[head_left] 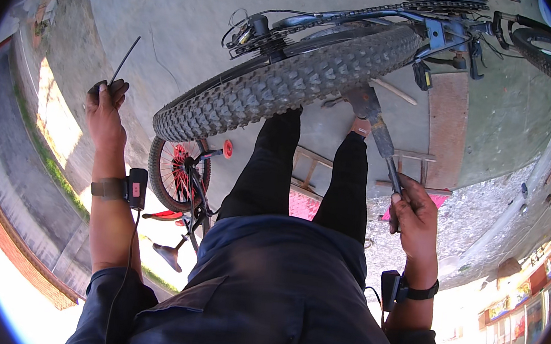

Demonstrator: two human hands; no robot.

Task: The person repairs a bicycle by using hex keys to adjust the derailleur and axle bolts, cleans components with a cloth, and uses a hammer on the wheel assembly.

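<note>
A person's left hand [105,114] gripped a thin dark rod [125,60], angled upward, to the left of a bicycle's knobby tire [285,82] and well apart from it. The right hand [415,217], below and to the right of the tire, was closed around a hammer-like tool [382,137], its broad end at the tire's lower edge; whether the two touched could not be told. A red-spoked wheel [176,174] stood below the tire's left end.

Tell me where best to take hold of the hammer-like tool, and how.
Probably by its slim handle, from the person's right, where the right hand holds its near end; the broad head points away, toward the tire.
</note>
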